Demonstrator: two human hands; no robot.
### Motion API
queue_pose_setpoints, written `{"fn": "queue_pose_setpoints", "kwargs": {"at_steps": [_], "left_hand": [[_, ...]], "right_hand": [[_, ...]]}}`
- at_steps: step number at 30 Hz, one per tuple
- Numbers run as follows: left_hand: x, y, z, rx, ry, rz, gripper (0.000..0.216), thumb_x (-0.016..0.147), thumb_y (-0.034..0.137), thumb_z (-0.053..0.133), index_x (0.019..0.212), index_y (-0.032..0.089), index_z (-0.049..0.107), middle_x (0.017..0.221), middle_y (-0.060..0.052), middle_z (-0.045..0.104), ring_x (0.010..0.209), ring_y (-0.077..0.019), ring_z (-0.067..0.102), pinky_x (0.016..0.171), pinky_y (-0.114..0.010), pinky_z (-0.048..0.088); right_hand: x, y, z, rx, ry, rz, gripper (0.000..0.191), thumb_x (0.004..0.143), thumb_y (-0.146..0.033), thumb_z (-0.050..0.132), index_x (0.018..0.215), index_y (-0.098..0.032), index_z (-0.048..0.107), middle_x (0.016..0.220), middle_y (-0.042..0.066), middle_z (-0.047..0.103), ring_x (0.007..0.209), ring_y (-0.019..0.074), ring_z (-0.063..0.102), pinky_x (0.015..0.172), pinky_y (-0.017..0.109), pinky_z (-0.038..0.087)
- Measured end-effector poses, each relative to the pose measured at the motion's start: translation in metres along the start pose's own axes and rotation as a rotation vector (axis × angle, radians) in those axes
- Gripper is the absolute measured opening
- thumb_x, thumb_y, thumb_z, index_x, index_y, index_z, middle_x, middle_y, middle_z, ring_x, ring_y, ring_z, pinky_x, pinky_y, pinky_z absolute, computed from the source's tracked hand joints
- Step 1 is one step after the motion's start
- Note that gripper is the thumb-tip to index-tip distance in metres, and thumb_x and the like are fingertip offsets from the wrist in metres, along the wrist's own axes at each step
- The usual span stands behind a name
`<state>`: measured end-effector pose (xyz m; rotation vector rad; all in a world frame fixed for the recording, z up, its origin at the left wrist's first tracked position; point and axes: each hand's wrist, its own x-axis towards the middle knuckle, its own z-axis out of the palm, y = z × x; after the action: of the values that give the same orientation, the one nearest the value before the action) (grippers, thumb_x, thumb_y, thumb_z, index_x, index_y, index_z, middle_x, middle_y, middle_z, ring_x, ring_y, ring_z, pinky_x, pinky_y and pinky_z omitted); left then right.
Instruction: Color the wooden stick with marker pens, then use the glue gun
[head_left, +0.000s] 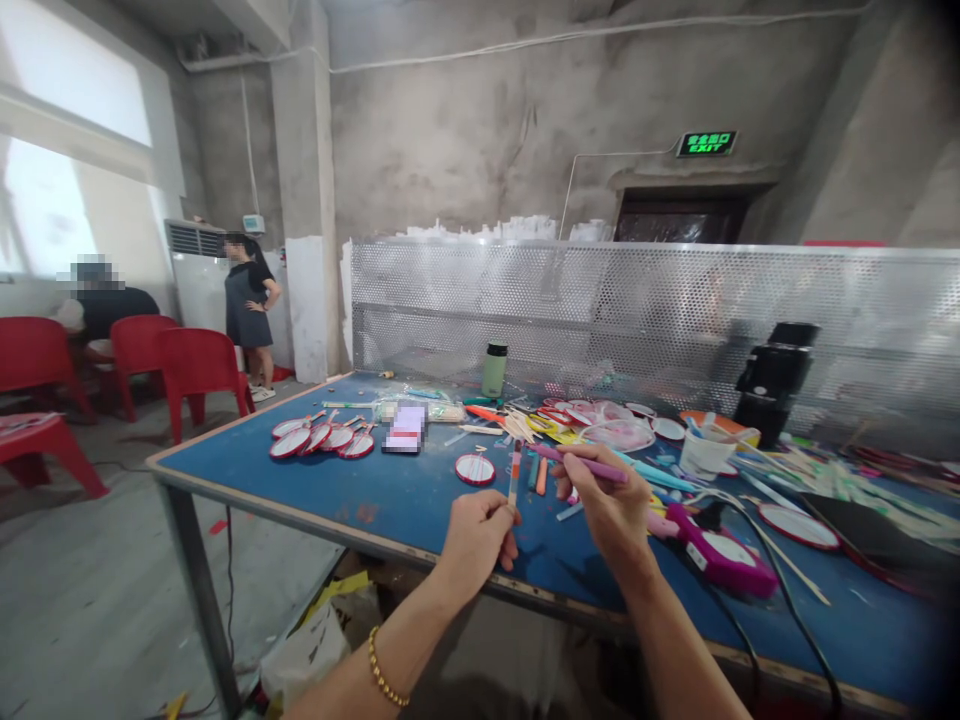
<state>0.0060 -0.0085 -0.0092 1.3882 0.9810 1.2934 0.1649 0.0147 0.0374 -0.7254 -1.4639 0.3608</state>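
My left hand (480,535) is closed near the table's front edge, pinching a thin stick with orange and white bands (514,476) that stands nearly upright. My right hand (611,500) grips a slim purple pen (596,464), its tip pointing left towards the top of the stick. Whether the tip touches the stick I cannot tell. Just left of the stick lies a round white disc with a red rim (475,469). Orange and teal short pieces (541,475) rest between my hands. A magenta tool with a cord (724,555) lies right of my right wrist.
Several red-rimmed discs (315,437) lie at left on the blue table (360,500), beside a phone (405,428). Behind are a green tumbler (494,371) and a perforated metal panel (465,290). A white cup (705,452) and black cables stand at right. Two people are across the room.
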Motion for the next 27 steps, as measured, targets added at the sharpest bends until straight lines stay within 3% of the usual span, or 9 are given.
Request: {"fn": "queue_pose_setpoints", "kwargs": {"at_steps": [8,12,16,19,22,27], "left_hand": [[-0.001,0.003,-0.001,-0.005,0.003,-0.008,0.02,0.078,0.031,0.052,0.068,0.017,0.061,0.043,0.002,0.056,0.034,-0.01,0.049,0.038,-0.019,0.029],[0.0,0.0,-0.001,-0.004,0.011,0.005,0.021,0.079,0.032,0.052,0.069,0.016,0.061,0.043,0.002,0.055,0.034,-0.0099,0.048,0.037,-0.019,0.028],[0.001,-0.005,0.0,-0.008,0.019,0.025,0.023,0.081,0.035,0.053,0.072,0.016,0.063,0.044,0.002,0.055,0.034,-0.0097,0.048,0.037,-0.018,0.029],[0.0,-0.005,0.001,-0.016,0.031,0.03,0.026,0.081,0.039,0.055,0.074,0.016,0.063,0.044,0.003,0.055,0.034,-0.0102,0.049,0.037,-0.019,0.03],[-0.001,-0.002,0.0,-0.016,0.035,0.032,0.026,0.081,0.039,0.055,0.072,0.016,0.063,0.044,0.002,0.055,0.034,-0.0106,0.05,0.037,-0.019,0.031],[-0.002,0.001,-0.001,-0.016,0.031,0.04,0.023,0.081,0.034,0.053,0.071,0.016,0.063,0.043,0.002,0.055,0.034,-0.011,0.05,0.039,-0.019,0.033]], "right_hand": [[-0.005,0.0,-0.002,-0.054,-0.084,-0.007,0.019,0.086,-0.038,0.064,0.085,-0.019,0.07,0.062,0.0,0.067,0.044,0.0135,0.059,0.043,0.025,0.05],[-0.004,0.005,-0.002,-0.122,-0.021,-0.047,0.017,0.088,-0.035,0.062,0.086,-0.019,0.069,0.061,0.0,0.065,0.044,0.0133,0.058,0.043,0.025,0.05],[0.0,0.018,-0.005,-0.258,0.089,-0.1,0.023,0.094,-0.037,0.055,0.099,-0.018,0.067,0.074,0.003,0.069,0.048,0.0137,0.059,0.046,0.027,0.05],[0.006,0.031,-0.012,-0.447,0.108,-0.15,0.028,0.096,-0.037,0.05,0.104,-0.018,0.068,0.092,0.007,0.072,0.063,0.0167,0.066,0.062,0.032,0.055],[0.017,0.041,-0.022,-0.691,-0.011,-0.19,0.026,0.093,-0.033,0.05,0.102,-0.019,0.071,0.103,0.008,0.073,0.092,0.0229,0.068,0.084,0.037,0.051],[0.033,0.049,-0.032,-1.123,-0.388,-0.184,0.021,0.087,-0.017,0.055,0.096,-0.022,0.074,0.093,0.008,0.072,0.092,0.026,0.065,0.086,0.039,0.04]]}}
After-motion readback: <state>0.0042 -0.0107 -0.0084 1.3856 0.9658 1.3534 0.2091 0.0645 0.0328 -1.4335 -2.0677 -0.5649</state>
